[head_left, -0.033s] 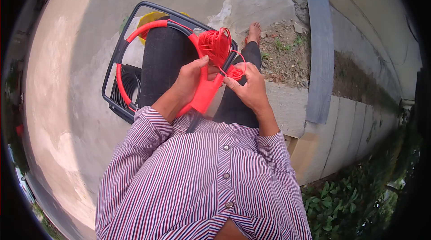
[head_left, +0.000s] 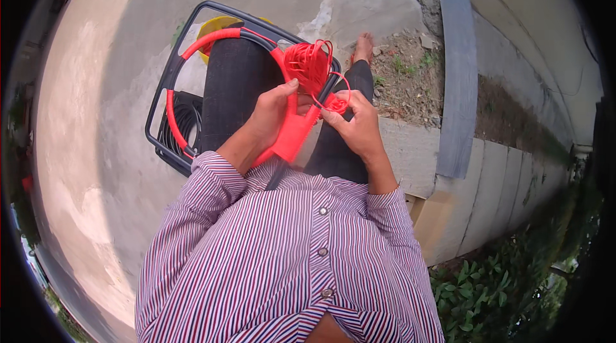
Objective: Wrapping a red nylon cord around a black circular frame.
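Red cord (head_left: 308, 64) sits bundled on the red frame (head_left: 292, 137) over the person's lap, near centre. Left hand (head_left: 273, 112) has fingers wrapped around the frame; right hand (head_left: 356, 126), at 3 o'clock of it, pinches a cord loop (head_left: 337, 104). Black basket (head_left: 168, 86) lies at 10 o'clock.

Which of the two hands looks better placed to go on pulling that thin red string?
Probably the right hand: its fingertips already pinch the red string close to the bundle. The left hand is wrapped around the red frame, steadying it across the lap.
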